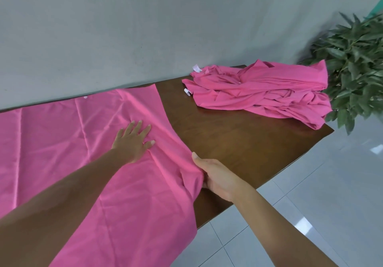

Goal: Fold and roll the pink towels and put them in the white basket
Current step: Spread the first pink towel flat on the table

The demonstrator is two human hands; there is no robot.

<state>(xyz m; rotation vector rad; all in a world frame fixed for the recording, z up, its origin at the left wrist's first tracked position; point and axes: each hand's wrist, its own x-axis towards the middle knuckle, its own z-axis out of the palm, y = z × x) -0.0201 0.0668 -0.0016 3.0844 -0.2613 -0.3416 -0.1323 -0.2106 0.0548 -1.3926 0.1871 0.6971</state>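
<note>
A plain grey wall [124, 28] fills the upper field and meets the far edge of the table [238, 142], a dark brown wooden top with a glossy finish. Pale glossy floor tiles [321, 215] with thin grout lines occupy the lower right. A leafy green plant [356, 70] stands at the table's far right corner, against the wall.

A pink towel [62, 152] lies spread flat over the left part of the table, creased in places; its near portion hangs over the near edge. A pile [265, 92] of further pink towels, crumpled, sits on the table's far right end, well apart from the spread towel; small white tags [196, 68] show at its left side.

The left hand [132, 140] rests palm down on the spread towel, fingers straight and splayed, pressing the cloth. The right hand [217, 175] grasps the towel's right edge near the table's near side, thumb on top and fingers curled beneath the bunched cloth.
</note>
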